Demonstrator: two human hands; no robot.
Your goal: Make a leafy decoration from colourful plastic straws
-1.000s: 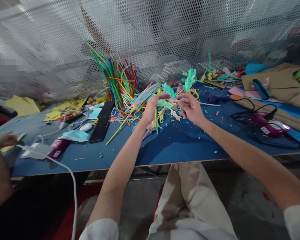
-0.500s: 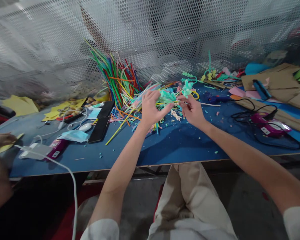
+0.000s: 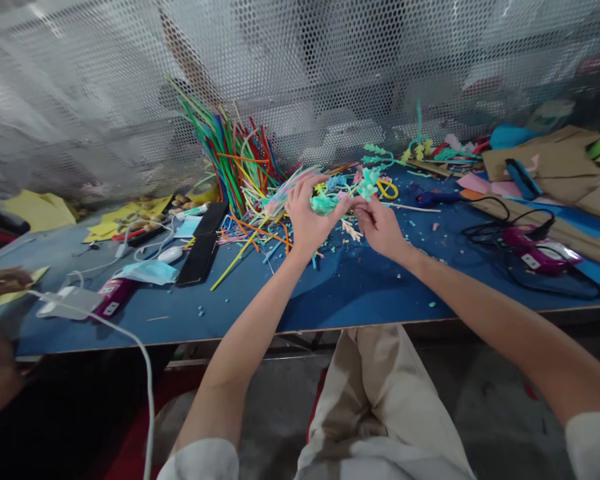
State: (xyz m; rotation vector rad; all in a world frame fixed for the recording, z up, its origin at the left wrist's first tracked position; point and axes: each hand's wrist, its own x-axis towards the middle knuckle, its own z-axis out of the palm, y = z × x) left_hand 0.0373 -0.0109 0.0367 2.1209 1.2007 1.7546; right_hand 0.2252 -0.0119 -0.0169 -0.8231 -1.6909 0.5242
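My left hand (image 3: 307, 220) is above the middle of the table with thumb and fingers curled round a turquoise, fuzzy pipe-cleaner flower piece (image 3: 324, 203). Thumb and forefinger of my right hand (image 3: 380, 227) pinch the same piece from the other side, and the fingertips of both hands meet. A second turquoise tuft (image 3: 369, 184) rises just above my right fingers; whether it joins the held piece I cannot tell. Below the hands lies a pale, leaf-shaped pipe cleaner (image 3: 351, 231). Bundled coloured pipe cleaners (image 3: 230, 163) stand behind my left hand.
A black phone case (image 3: 200, 250), a face mask (image 3: 150, 271) and a power bank (image 3: 113, 297) lie left. On the right are a blue-handled tool (image 3: 437, 199), a corded purple device (image 3: 540, 253) and cardboard (image 3: 540, 163). Another person's hand (image 3: 3, 281) is at far left.
My hands have drawn closer together, and the left hand has turned and shifted slightly right. The turquoise piece sits lower between the fingers. The other person's hand has shifted slightly.
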